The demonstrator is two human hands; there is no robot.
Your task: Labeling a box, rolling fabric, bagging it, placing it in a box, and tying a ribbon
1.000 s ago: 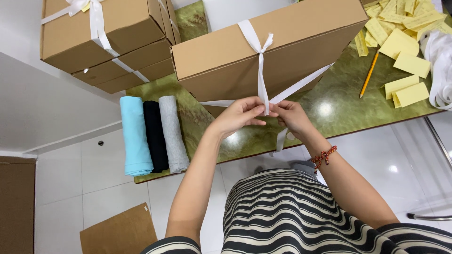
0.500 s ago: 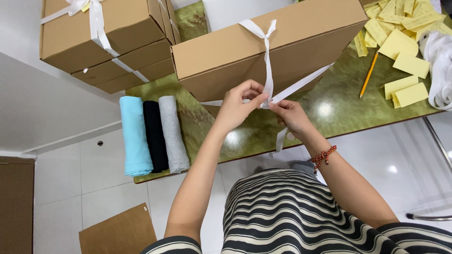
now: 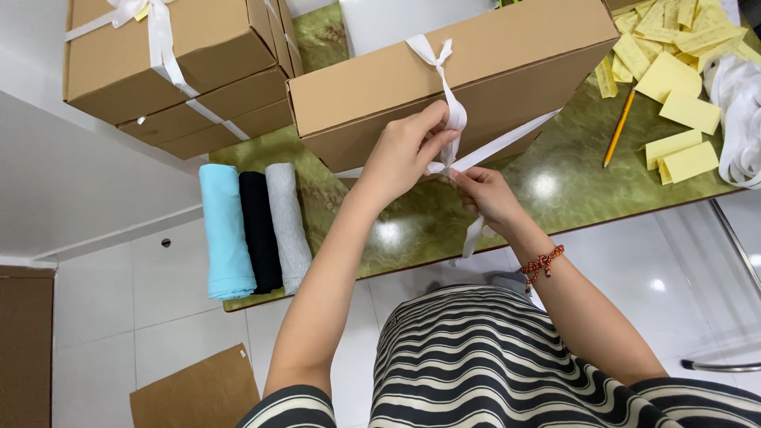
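Observation:
A flat brown cardboard box lies on the green marbled table, with a white ribbon knotted over its near top edge. My left hand pinches the ribbon against the box's front face. My right hand, with a red bead bracelet at the wrist, grips a ribbon end just below and to the right. One ribbon tail runs up to the right along the box, another tail hangs past the table edge.
Stacked brown boxes tied with white ribbon stand at the left. Three rolled cloths, light blue, black and grey, lie by the table's near edge. Yellow paper notes, a pencil and loose white ribbon lie at the right. Cardboard lies on the floor.
Both hands have lifted slightly toward the box front, pulling the ribbon tighter; the loop above the box edge has drawn smaller into a knot.

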